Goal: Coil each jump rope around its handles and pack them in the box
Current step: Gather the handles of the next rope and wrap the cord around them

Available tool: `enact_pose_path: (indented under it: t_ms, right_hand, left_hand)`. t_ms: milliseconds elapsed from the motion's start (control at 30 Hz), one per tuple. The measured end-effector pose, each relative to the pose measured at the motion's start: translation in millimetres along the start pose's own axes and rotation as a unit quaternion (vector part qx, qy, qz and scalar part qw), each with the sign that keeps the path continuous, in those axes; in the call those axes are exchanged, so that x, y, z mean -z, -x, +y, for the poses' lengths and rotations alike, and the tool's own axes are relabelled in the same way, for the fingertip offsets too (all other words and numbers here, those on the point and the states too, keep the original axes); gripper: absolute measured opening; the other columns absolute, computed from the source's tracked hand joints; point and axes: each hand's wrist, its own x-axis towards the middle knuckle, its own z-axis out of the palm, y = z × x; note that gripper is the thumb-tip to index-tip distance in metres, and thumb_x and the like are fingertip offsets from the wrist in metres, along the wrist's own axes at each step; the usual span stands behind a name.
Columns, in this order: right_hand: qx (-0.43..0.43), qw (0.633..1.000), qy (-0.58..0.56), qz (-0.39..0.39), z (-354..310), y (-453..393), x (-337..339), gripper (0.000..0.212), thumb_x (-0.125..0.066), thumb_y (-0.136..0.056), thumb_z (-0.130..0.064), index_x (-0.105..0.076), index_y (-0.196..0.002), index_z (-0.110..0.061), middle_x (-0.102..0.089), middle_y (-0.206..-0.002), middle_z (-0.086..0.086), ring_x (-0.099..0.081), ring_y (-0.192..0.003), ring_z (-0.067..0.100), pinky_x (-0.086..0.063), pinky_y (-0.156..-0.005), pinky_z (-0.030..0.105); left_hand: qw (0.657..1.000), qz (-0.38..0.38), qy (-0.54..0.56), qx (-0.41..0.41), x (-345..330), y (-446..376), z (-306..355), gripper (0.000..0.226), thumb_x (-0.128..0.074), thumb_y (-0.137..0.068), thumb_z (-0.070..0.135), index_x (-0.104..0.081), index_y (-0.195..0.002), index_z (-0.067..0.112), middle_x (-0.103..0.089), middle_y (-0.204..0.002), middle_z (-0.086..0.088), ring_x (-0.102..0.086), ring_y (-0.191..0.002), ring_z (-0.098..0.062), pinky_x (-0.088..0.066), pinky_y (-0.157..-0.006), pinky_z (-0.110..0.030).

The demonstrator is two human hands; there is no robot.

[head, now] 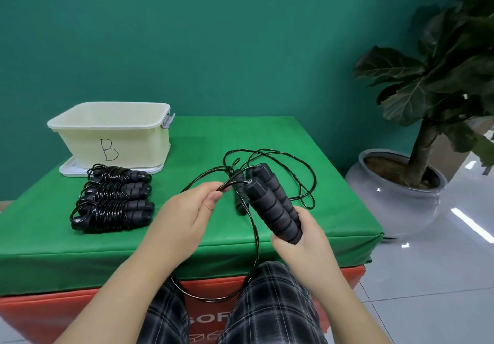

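From the head view, two black foam handles point(272, 207) are gripped side by side in the right hand point(302, 239), fingers curled round their lower ends, the tops tilted up and away over the green-covered table point(320, 226). The black cord point(256, 236) is pinched between thumb and fingers of the left hand point(184, 215), just beside the handle tops. From there the cord is looped loosely across the table behind the handles, and one long loop is hung down over the front edge between the knees. A third handle point(238, 194) is seen lying on the cloth behind the held pair. Three coiled ropes point(112, 202) are laid in a row at the left, near the cream box point(115, 129) marked B, which is stood on its lid point(70, 169). A potted plant point(417, 119) is seen on the floor at the right.
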Motion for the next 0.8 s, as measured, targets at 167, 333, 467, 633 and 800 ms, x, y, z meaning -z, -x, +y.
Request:
enact_pose_path:
  t_ms: [167, 333, 467, 633, 800]
  right_hand:
    - [-0.069, 0.994, -0.086, 0.011, -3.8, -0.6, -1.1, 0.014, -0.065, -0.08, -0.015, -0.052, -0.081, -0.021, -0.048, -0.064, -0.006, -0.041, -0.056, 0.008, -0.037, -0.055, 0.018]
    - [-0.116, 0.958, -0.259, 0.037, -5.6, -1.5, -10.7, 0.021, -0.07, -0.076, -0.025, -0.054, -0.082, -0.014, -0.052, -0.073, 0.004, -0.048, -0.068, 0.019, -0.044, -0.056, 0.022]
    - [-0.131, 0.918, -0.371, 0.046, -6.0, -2.3, -10.4, 0.007, -0.06, -0.088, -0.012, -0.055, -0.092, -0.01, -0.055, -0.078, 0.005, -0.054, -0.072, 0.017, -0.051, -0.069, 0.033]
    - [-0.136, 0.918, -0.365, 0.076, 4.4, -9.0, -3.5, 0.013, -0.062, -0.087, -0.026, -0.058, -0.091, -0.014, -0.056, -0.083, 0.003, -0.053, -0.082, 0.017, -0.049, -0.077, 0.038]
    - [-0.107, 0.927, -0.354, 0.066, 4.1, -7.1, -7.2, 0.036, -0.068, -0.069, -0.035, -0.062, -0.092, -0.008, -0.061, -0.07, -0.006, -0.054, -0.072, 0.011, -0.046, -0.071, 0.03]
  left_hand:
    - [0.998, -0.056, 0.019, 0.004, -18.1, 8.0, 11.0, 0.04, -0.026, -0.09, 0.042, -0.05, -0.122, 0.035, -0.053, -0.07, 0.015, -0.049, -0.068, 0.004, -0.033, -0.057, -0.014]
    - [0.991, -0.13, 0.035, -0.006, -36.9, 16.5, 18.6, 0.051, -0.026, -0.098, 0.027, -0.002, -0.139, 0.046, -0.046, -0.091, 0.024, -0.045, -0.081, -0.001, -0.036, -0.069, -0.016]
    - [0.989, -0.141, 0.027, -0.029, -48.9, 22.4, 15.7, 0.061, -0.034, -0.098, 0.014, -0.001, -0.137, 0.047, -0.041, -0.094, 0.03, -0.044, -0.085, 0.014, -0.033, -0.075, -0.004]
    - [0.985, -0.154, 0.052, -0.048, -60.1, 33.4, 19.0, 0.055, -0.039, -0.096, 0.033, -0.011, -0.123, 0.072, -0.053, -0.083, 0.018, -0.051, -0.084, 0.0, -0.041, -0.075, -0.014]
    - [0.983, -0.152, 0.077, -0.064, -64.5, 30.1, 21.2, 0.06, -0.045, -0.095, 0.029, -0.017, -0.115, 0.078, -0.051, -0.082, 0.01, -0.05, -0.077, -0.007, -0.044, -0.072, -0.022]
